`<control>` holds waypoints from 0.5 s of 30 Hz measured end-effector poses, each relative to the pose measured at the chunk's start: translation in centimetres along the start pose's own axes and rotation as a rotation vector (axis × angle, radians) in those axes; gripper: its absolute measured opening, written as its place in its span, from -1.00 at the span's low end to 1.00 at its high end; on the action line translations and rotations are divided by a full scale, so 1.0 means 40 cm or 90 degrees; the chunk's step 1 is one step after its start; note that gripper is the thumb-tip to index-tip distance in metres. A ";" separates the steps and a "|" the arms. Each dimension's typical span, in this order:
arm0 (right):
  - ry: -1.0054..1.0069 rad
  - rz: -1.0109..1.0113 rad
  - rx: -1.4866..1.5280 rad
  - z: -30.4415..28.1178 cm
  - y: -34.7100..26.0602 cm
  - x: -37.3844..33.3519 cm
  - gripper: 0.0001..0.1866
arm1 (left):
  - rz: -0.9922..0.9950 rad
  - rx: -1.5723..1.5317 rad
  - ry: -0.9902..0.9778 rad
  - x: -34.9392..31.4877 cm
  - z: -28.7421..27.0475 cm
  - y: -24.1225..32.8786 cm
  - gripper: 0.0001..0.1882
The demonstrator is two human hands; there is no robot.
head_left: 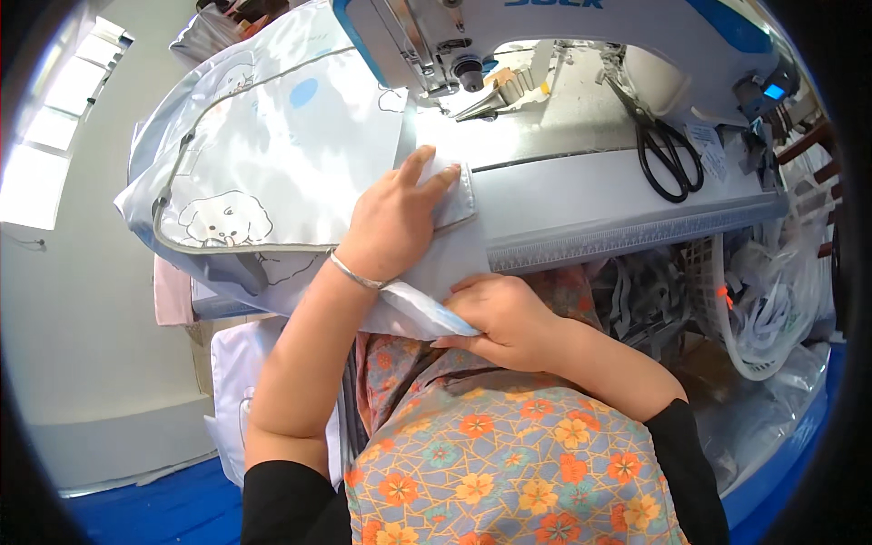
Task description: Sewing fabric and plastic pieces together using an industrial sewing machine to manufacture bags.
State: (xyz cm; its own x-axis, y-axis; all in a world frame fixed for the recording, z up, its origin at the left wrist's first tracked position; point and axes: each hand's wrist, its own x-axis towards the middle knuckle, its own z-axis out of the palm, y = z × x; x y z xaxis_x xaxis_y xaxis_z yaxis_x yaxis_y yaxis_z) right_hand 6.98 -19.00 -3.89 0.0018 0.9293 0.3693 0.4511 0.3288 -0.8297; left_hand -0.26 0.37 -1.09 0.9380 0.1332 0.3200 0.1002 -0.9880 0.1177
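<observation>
A pale printed fabric piece (300, 173) with cartoon dogs and a curved grey zipper (272, 248) spreads over the left part of the sewing table. My left hand (395, 218) lies on its right end, fingers stretched out, in front of the needle area of a white and blue sewing machine (545, 23). Below it, at the table's front edge, my right hand (509, 318) pinches a folded fabric edge (422, 313) between thumb and fingers. Part of that fold is hidden behind the hand. A bracelet sits on my left wrist.
Black-handled scissors (668, 154) lie on the right of the machine bed, near small metal tools (504, 95). A ruler strip (618, 236) runs along the table's front edge. A white plastic basket (740, 318) with scraps hangs at right. More pale fabric (241, 363) drapes below left.
</observation>
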 end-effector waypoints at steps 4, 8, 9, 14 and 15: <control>-0.003 0.031 0.032 -0.005 0.009 -0.017 -0.82 | -0.025 -0.029 -0.035 0.003 0.003 -0.006 -0.45; 0.029 0.050 0.058 -0.007 0.024 -0.013 -0.84 | -0.040 -0.024 -0.018 0.010 0.005 -0.012 -0.47; 0.022 0.058 0.059 -0.013 0.026 -0.007 -0.87 | -0.041 -0.024 -0.015 0.011 0.009 -0.018 -0.47; -0.004 0.096 0.067 -0.044 0.040 0.020 -0.86 | -0.030 -0.025 0.018 0.038 0.030 -0.049 -0.57; 0.002 0.096 0.061 -0.053 0.040 0.026 -0.87 | -0.031 -0.026 0.018 0.044 0.036 -0.056 -0.57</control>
State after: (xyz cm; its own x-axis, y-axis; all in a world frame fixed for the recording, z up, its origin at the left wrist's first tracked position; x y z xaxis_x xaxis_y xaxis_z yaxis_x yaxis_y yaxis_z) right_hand 9.58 -17.85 -3.94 0.0665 0.9689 0.2385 0.3579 0.2000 -0.9121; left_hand 1.64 2.71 -2.14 0.9226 0.1835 0.3394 0.1309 -0.9764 0.1720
